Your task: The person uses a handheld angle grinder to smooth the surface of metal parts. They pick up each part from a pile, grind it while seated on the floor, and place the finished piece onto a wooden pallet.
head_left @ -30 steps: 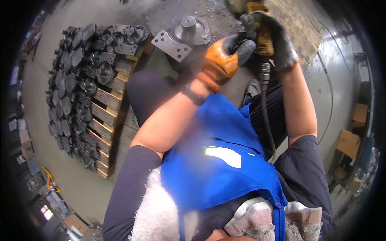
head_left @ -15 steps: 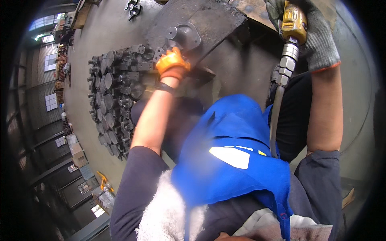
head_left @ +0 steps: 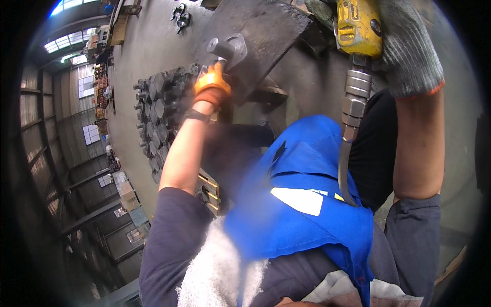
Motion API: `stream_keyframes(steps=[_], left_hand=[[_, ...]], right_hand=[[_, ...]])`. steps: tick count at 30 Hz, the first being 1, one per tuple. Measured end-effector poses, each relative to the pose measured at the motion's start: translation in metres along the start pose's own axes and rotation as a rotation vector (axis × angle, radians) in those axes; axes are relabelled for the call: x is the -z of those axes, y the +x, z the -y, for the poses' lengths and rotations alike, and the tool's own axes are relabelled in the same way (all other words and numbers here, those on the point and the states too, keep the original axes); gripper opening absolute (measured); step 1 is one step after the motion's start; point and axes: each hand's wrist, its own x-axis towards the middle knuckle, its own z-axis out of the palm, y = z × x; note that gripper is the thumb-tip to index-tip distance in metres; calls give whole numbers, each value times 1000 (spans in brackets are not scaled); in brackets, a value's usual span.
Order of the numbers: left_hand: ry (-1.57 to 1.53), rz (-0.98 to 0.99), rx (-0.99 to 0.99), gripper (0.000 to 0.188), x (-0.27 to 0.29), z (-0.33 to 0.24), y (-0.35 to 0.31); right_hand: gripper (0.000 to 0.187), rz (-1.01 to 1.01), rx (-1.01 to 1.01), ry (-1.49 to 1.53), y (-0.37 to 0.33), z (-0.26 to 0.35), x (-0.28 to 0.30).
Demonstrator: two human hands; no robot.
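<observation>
A dark metal part with a round stub and a flat flange point(head_left: 237, 49) is on the dark steel work surface point(head_left: 266, 33). My left hand point(head_left: 211, 83), in an orange glove, has its fingers closed at the part's near lower edge. Blur hides the exact grip. My right hand point(head_left: 409, 48), in a grey knitted glove with an orange cuff edge, is wrapped round a yellow air tool point(head_left: 359, 28). Metal couplings point(head_left: 354, 100) join the tool to a hose point(head_left: 344, 171) that runs down beside my blue apron point(head_left: 307, 153). The tool's working end is out of the picture.
Many similar dark metal parts point(head_left: 156, 112) stand in rows left of my left arm. Small black parts point(head_left: 180, 18) lie on the floor farther off. A yellow slatted frame point(head_left: 209, 192) shows beside my left elbow. Shelving and boxes point(head_left: 125, 189) line the far left.
My right hand and the air tool appear larger and slightly further left. The flanged part now looks tilted, its flange narrower in view. My left hand stays at it, slightly lower; the whole view has shifted.
</observation>
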Motion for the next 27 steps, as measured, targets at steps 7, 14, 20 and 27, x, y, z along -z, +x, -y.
stream_keyframes(steps=[7,14,20,27], left_hand=[[-214,80,-28,65,32,51,21],[-653,-41,-74,74,-8,97,37],[-90,-74,-59,78,-15,39,-11],[-101,-48,79,91,-70,62,-12]], right_hand=[[38,26,-28,-123,2,-5,-6],[37,86,-34,-237,12,-14,-20],[36,96,7,-330,12,-15,-30],[35,149,89,-461,3,-25,-44]])
